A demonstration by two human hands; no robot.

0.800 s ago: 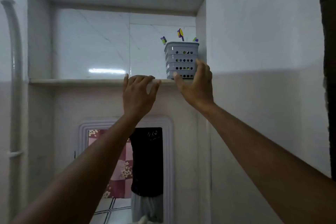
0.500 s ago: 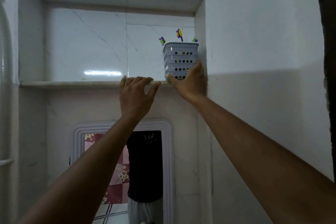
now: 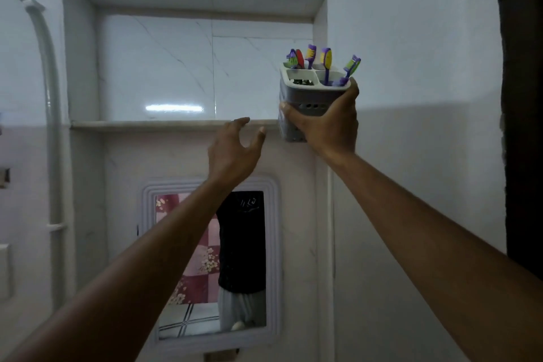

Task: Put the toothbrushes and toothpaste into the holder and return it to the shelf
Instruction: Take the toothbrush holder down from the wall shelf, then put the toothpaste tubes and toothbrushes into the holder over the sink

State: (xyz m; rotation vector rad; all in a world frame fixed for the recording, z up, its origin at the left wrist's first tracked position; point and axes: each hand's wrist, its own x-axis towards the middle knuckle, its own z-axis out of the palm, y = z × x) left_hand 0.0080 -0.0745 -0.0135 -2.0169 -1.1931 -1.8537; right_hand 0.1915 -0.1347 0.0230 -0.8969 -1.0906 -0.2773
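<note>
My right hand grips a grey perforated holder and holds it tilted toward me, off the shelf and in front of the niche's right corner. Several purple, yellow and green toothbrushes stand in its compartments, heads up. I cannot make out the toothpaste. My left hand hovers with its fingers spread just below the front edge of the marble shelf, left of the holder, holding nothing.
The shelf is the floor of a tiled wall niche. A framed mirror hangs below it. A white pipe runs down the left wall. A dark door frame stands at the right.
The holder stood on the shelf's right end with my right hand around its base. Now my right hand has lifted it off and tipped it toward me. My left hand has come off the shelf edge.
</note>
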